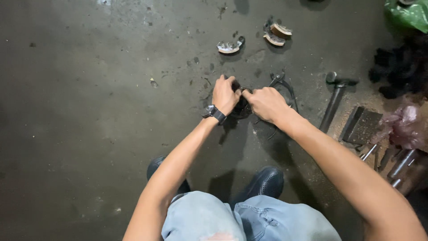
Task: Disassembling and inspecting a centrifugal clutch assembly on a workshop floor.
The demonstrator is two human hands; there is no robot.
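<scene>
My left hand [225,94], with a dark wristwatch [214,112] on the wrist, and my right hand [266,103] meet over a dark round metal part [241,110] lying on the concrete floor [89,111]. Both hands grip it with curled fingers, and it is mostly hidden beneath them. Black pliers [281,83] lie just beyond my right hand. Farther off rest several curved brake shoes: one [230,46] alone and a pair [277,34] to its right.
A hammer [335,98] lies at the right, beside a dark metal block [362,126] and metal rods [398,166]. A green bag [408,14], black items [397,71] and a pinkish plastic bag [405,127] line the right edge. My black shoes [265,181] and jeans [249,219] are below.
</scene>
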